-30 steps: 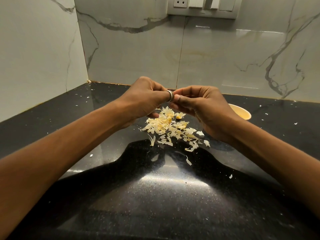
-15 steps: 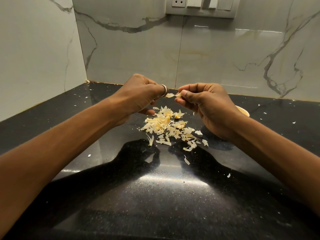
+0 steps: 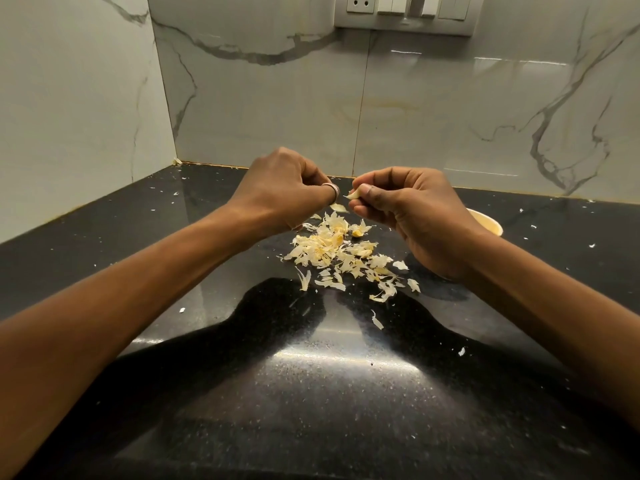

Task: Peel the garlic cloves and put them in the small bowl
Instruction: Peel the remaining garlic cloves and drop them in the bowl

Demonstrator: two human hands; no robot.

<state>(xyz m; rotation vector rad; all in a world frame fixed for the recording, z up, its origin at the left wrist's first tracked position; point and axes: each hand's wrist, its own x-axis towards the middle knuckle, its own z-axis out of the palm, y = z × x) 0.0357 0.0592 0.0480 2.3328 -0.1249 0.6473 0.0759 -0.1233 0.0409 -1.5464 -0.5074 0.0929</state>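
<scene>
My right hand (image 3: 412, 209) pinches a pale garlic clove (image 3: 355, 195) between thumb and forefinger, held above the counter. My left hand (image 3: 284, 192), with a ring on one finger, is curled just left of it, and a strip of garlic skin (image 3: 337, 207) hangs at its fingertips. The two hands are a small gap apart. Below them lies a heap of garlic skins (image 3: 337, 252) with a yellowish clove (image 3: 357, 233) at its far edge. The small cream bowl (image 3: 486, 221) stands behind my right wrist, mostly hidden.
The black speckled countertop (image 3: 311, 393) carries scattered skin flakes. Marble-look walls close the corner on the left and behind, with a switch panel (image 3: 403, 12) high on the back wall.
My hands have drawn apart from touching. The left one pulled away to the left with a strip of skin; the right one keeps the clove.
</scene>
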